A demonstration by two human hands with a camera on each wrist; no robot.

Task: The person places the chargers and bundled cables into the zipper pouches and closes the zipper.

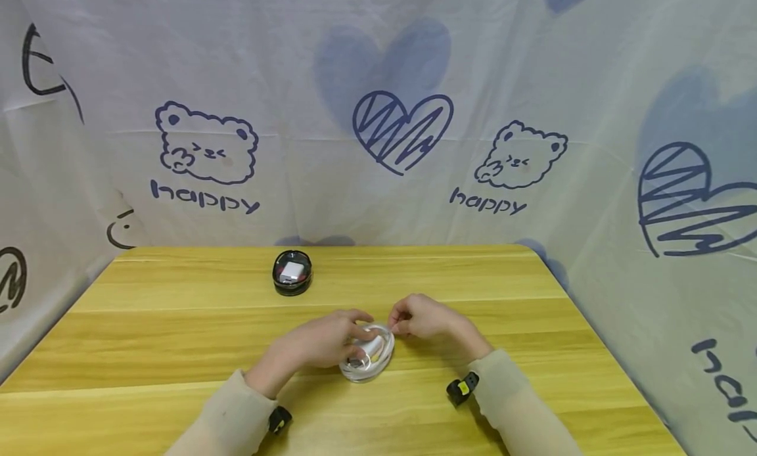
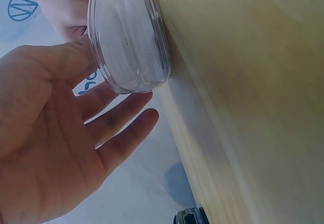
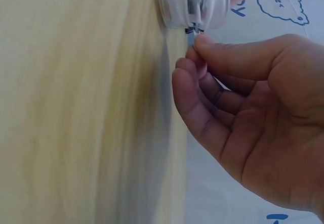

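A round clear case with a white rim (image 1: 386, 356) sits on the table between both hands, with white items visible inside. My left hand (image 1: 325, 340) holds it from the left. In the left wrist view the thumb lies against the case's upper edge (image 2: 98, 57), and the other fingers reach past its side, spread. My right hand (image 1: 424, 317) is at the far right of the rim. In the right wrist view its thumb and forefinger pinch a small zipper pull (image 3: 196, 32) on the case's side, the other fingers curled loosely.
Farther back on the wooden table (image 1: 177, 351) stands a round black case (image 1: 292, 286) with a see-through lid and a white block inside. A printed cloth (image 1: 296, 68) hangs behind the table and along both sides.
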